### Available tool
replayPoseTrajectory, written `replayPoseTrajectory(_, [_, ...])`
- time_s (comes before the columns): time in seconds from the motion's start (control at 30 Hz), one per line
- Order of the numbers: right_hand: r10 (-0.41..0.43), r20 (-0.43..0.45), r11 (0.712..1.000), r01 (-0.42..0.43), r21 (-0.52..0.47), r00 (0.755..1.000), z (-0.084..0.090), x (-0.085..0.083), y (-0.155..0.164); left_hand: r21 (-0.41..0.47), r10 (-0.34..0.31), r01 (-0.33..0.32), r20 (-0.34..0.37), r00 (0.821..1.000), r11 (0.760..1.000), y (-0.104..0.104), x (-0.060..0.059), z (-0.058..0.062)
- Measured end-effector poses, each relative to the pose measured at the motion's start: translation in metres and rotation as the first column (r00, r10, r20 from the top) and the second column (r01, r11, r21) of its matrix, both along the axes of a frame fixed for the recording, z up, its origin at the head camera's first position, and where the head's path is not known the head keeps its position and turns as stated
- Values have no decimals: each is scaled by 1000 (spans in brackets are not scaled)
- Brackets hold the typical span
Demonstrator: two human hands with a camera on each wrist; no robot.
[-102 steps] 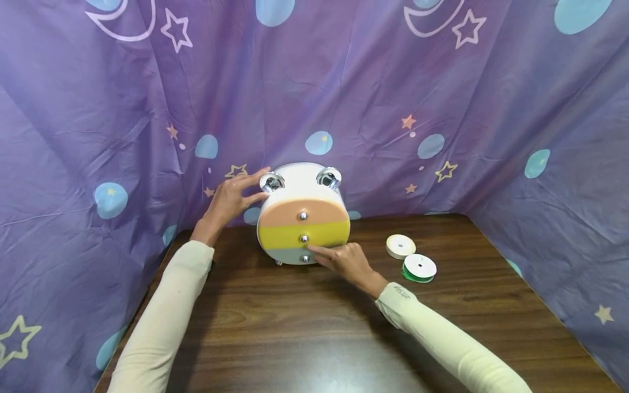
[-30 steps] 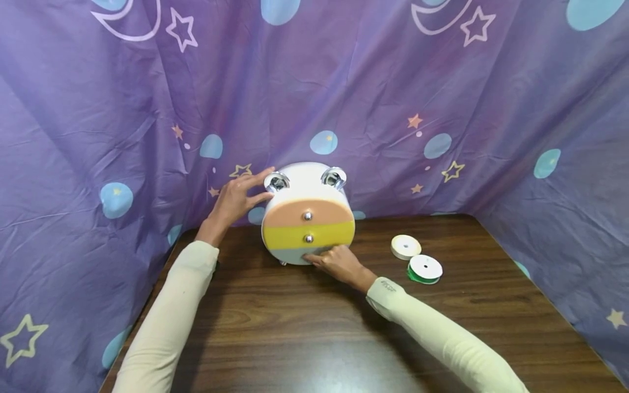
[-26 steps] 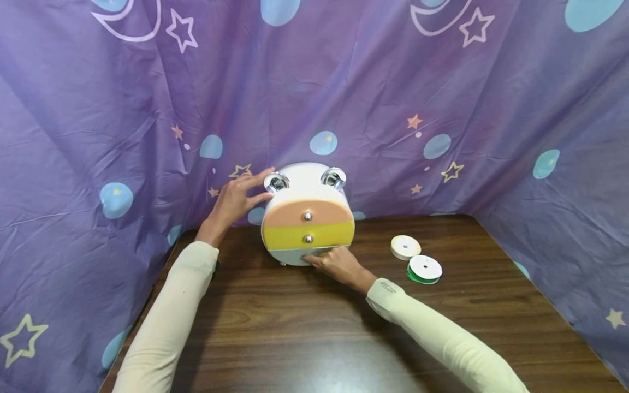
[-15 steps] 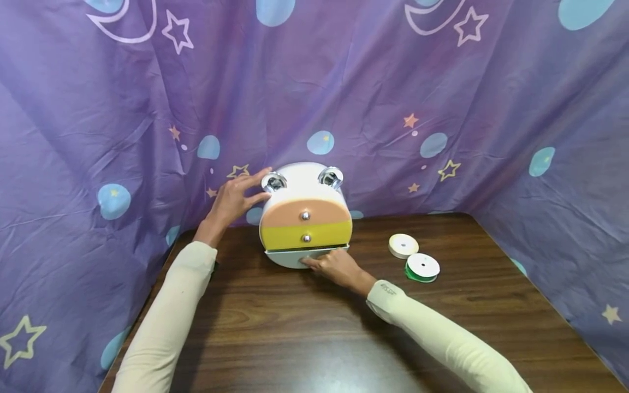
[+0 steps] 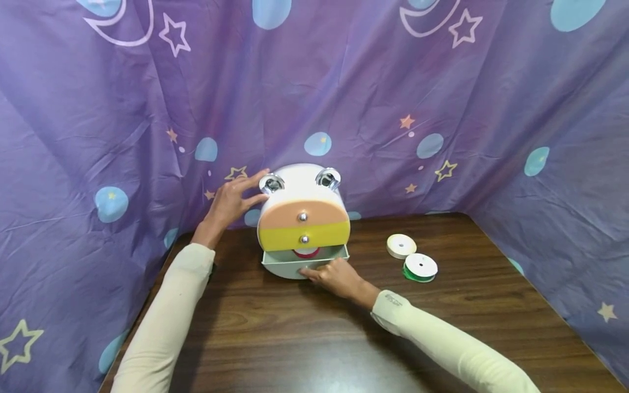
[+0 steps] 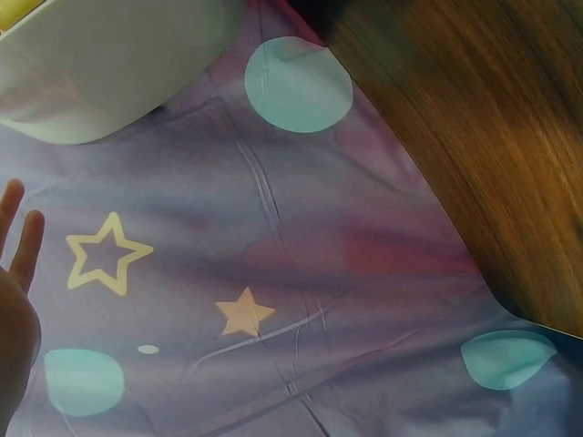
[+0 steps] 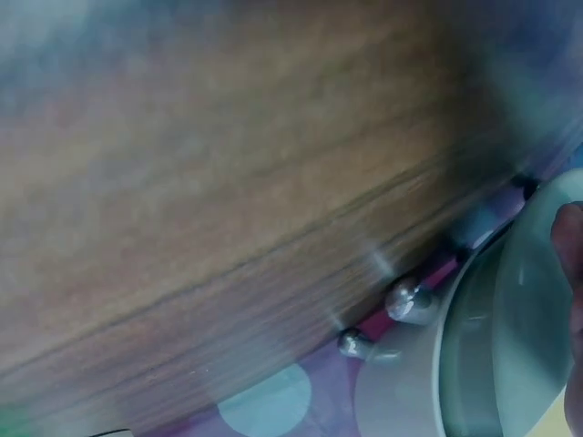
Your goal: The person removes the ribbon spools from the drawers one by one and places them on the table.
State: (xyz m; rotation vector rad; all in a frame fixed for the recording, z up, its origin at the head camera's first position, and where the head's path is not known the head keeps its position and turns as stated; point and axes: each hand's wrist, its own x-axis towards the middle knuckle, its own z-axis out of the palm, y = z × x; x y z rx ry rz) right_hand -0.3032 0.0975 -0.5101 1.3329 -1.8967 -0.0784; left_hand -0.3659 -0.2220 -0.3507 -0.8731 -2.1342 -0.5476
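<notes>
A rounded white mini drawer chest (image 5: 301, 188) with two round chrome-lined ears stands at the table's back. Its orange and yellow drawers are closed, while the pale grey bottom drawer (image 5: 281, 268) is pulled partly out. Inside that drawer lies a round white item with a red rim (image 5: 306, 252), partly hidden. My left hand (image 5: 227, 203) holds the chest's left ear (image 5: 271, 183) between thumb and fingers. With its fingers at the drawer's front, my right hand (image 5: 338, 277) pinches the knob, which it covers. In the right wrist view, fingers (image 7: 570, 250) touch the drawer front.
Right of the chest, a cream ribbon spool (image 5: 401, 246) and a green ribbon spool (image 5: 420, 267) lie on the brown wooden table (image 5: 275, 327). A purple curtain (image 5: 373, 109) with stars and moons hangs behind and at both sides.
My right hand has gone from near the middle knob to the bottom one and drawn the grey drawer toward me, revealing the red-rimmed item. The left hand stays on the ear.
</notes>
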Motion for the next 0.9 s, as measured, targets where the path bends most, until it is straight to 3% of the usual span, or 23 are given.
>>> replayPoseTrajectory(0.47, [41, 41, 999, -41, -12, 998, 3, 35, 2, 2, 12, -12, 8, 1000, 1000, 0, 0, 0])
replayPoseTrajectory(0.9, [43, 77, 999, -41, -20, 996, 2, 54, 11, 12, 0, 0, 12, 1000, 1000, 1, 1, -1])
